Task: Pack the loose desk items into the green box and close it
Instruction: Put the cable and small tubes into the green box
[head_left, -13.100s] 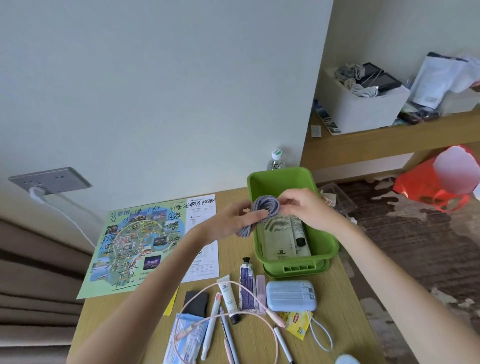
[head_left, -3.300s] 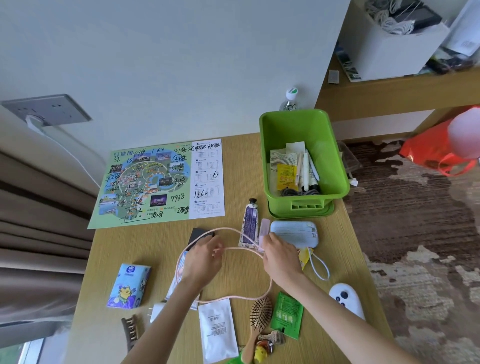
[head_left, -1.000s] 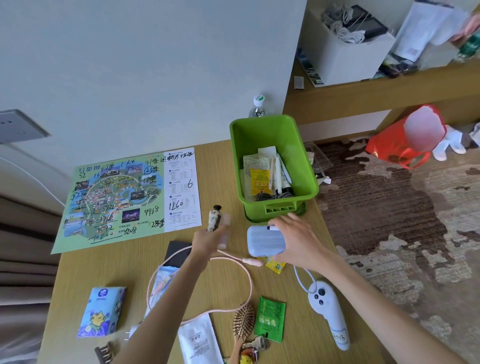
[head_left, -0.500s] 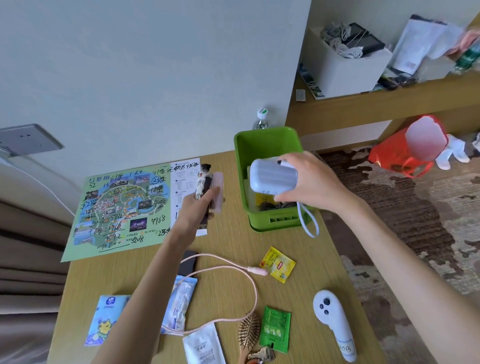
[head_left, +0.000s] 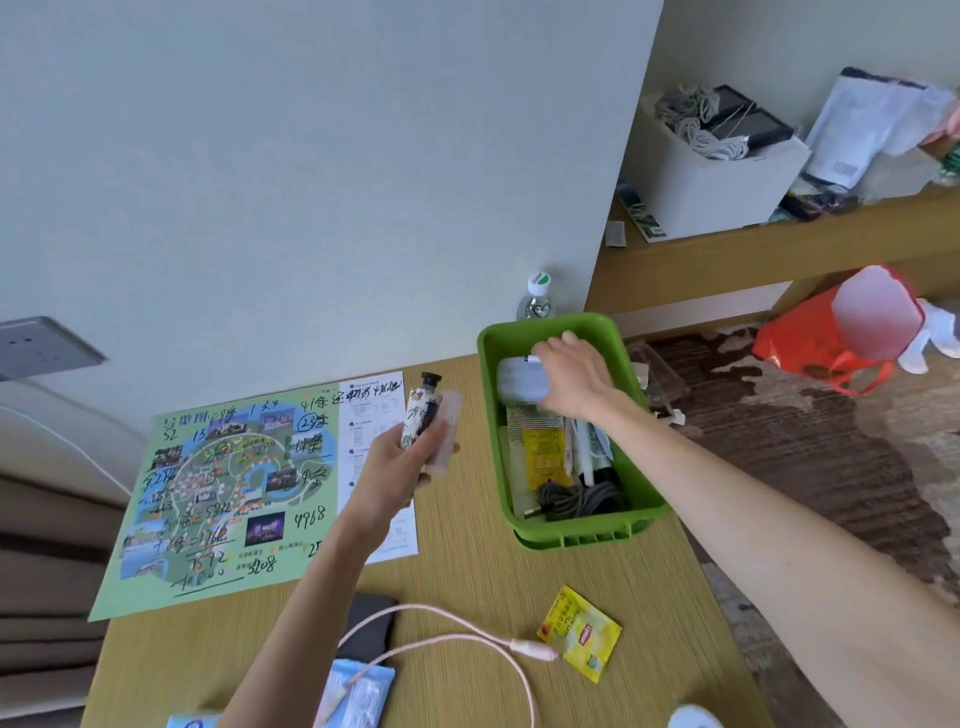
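Note:
The green box (head_left: 638, 509) stands open at the desk's right edge, holding paper packets, pens and a coiled grey cable (head_left: 576, 500). Inside its far end my right hand (head_left: 574, 376) grips a pale blue power bank (head_left: 521, 383). Left of the box my left hand (head_left: 400, 462) is raised above the desk, closed around a patterned hand-cream tube (head_left: 420, 413) and a pink stick (head_left: 447, 431). A pink cable (head_left: 457, 631), a yellow tea bag (head_left: 581, 631), a black card (head_left: 370, 621) and a blue tissue pack (head_left: 358, 691) lie loose on the desk near me.
A green park map (head_left: 228, 493) with handwriting covers the desk's left side. A water bottle (head_left: 536, 299) stands behind the box. To the right there is a shelf with a white bin (head_left: 711, 171), a red bag (head_left: 831, 338) and patterned carpet below.
My right hand has carried the power bank from above the box's near end down into its far end. My left hand stays raised with the tube and stick.

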